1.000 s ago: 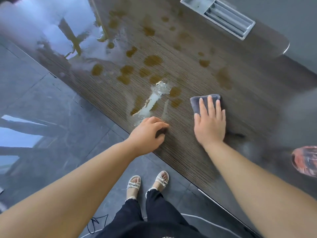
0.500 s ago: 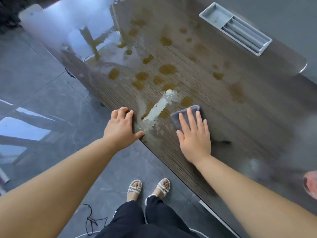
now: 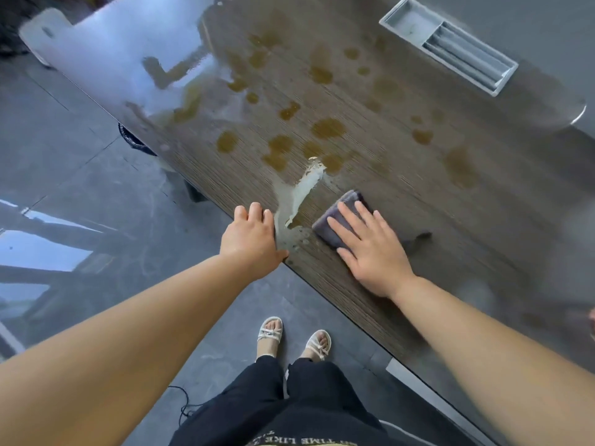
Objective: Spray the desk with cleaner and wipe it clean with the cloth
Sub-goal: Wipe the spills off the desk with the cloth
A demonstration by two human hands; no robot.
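Mostly covered by the right hand (image 3: 370, 249), the grey cloth (image 3: 341, 217) lies flat on the dark wood-grain desk (image 3: 418, 194), near its front edge. The fingers (image 3: 346, 231) of this hand are spread and pressed flat on the cloth, not curled around it, so only the far corner and the left side of the cloth show; how big the cloth is under the palm I cannot tell. Just left of the cloth there is a pale, wet streak of liquid (image 3: 302, 191) with small bubbles at its near end. The left hand (image 3: 252, 241) rests on the desk edge just beside this streak, its fingers bent over the edge and its thumb on the top; it holds nothing. Further on the desk are many brown stains (image 3: 328, 127), and their borders look soft and hard to make out. The far left part of the desk is lost in a bright reflection (image 3: 128, 46). A grey recessed tray (image 3: 447, 43) sits in the far right part of the desk. Below, dark trousers (image 3: 289, 403) and white sandals (image 3: 270, 334) show on the grey floor (image 3: 64, 162). At the right border something reddish is cut off and blurred.
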